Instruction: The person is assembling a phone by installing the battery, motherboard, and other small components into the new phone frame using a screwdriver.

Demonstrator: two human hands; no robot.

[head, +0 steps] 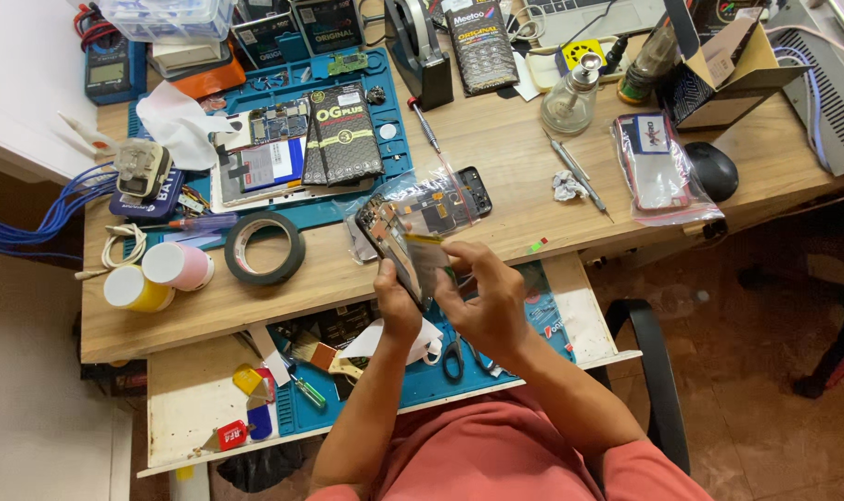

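The person's left hand [396,299] grips an opened phone body [391,246] by its lower edge, fingers curled around it so that it stands tilted above the front edge of the wooden tabletop [496,158]. The right hand [485,295] is closed around the phone's other side, its fingertips pinching a small yellowish part [428,252] against the exposed inside of the phone. Both hands hover over a pulled-out drawer [194,399] lined with a blue mat, where scissors [453,355], a small brush [324,357] and a green-handled screwdriver [306,390] lie. Just behind the phone, on the tabletop, rests a clear plastic bag [431,197] with a dark phone frame inside. To the left of it lies a roll of black tape [265,248], and further left stand a pink-capped container [179,265] and a yellow one [136,289], touching each other. A blue work mat [389,111] at the back carries a disassembled device and two dark flat packages [345,134]. On the right side are a glass bottle [570,97], tweezers [578,176], a bagged phone [658,167] and a black mouse [712,171].
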